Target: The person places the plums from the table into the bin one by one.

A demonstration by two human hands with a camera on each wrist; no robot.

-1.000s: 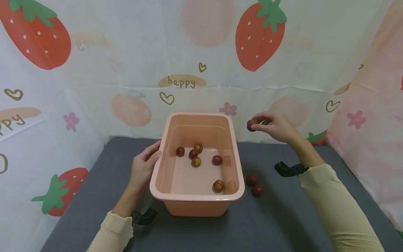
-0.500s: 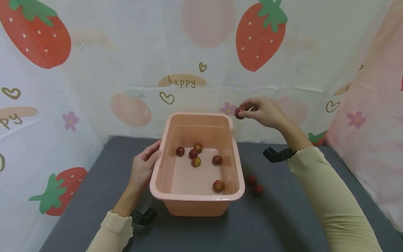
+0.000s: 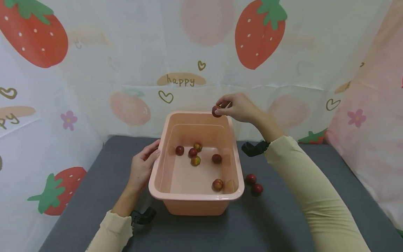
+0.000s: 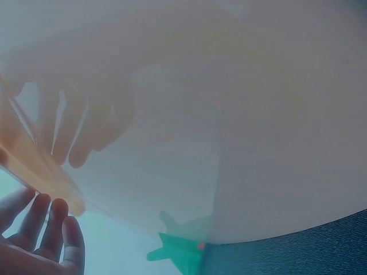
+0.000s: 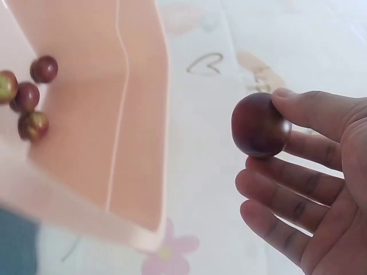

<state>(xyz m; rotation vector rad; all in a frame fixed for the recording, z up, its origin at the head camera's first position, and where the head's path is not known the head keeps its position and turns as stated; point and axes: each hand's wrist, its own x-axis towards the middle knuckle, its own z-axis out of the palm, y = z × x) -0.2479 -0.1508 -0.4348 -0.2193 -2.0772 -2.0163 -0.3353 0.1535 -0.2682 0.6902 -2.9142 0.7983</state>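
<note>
A dark red plum (image 3: 216, 111) is pinched between the thumb and fingers of my right hand (image 3: 240, 107), above the far right corner of a peach-coloured plastic basin (image 3: 196, 197). The right wrist view shows this held plum (image 5: 261, 125) up close, apart from the basin wall (image 5: 137, 132). Inside the basin, several red and yellow-green plums (image 3: 195, 160) lie spread over the bottom. My left hand (image 3: 141, 168) rests against the basin's left rim and outer side; the left wrist view shows its fingers (image 4: 49, 223) nearly straight at the edge.
Two red plums (image 3: 257, 189) lie on the grey cloth-covered table (image 3: 283, 210), just right of the basin. A white curtain (image 3: 126, 45) with strawberry prints hangs behind and at the sides. A dark wrist mount (image 3: 254, 148) sits at the right sleeve.
My right hand has carried the plum leftward and slightly up, from right of the basin to over its far right corner. The left hand and basin have stayed in place.
</note>
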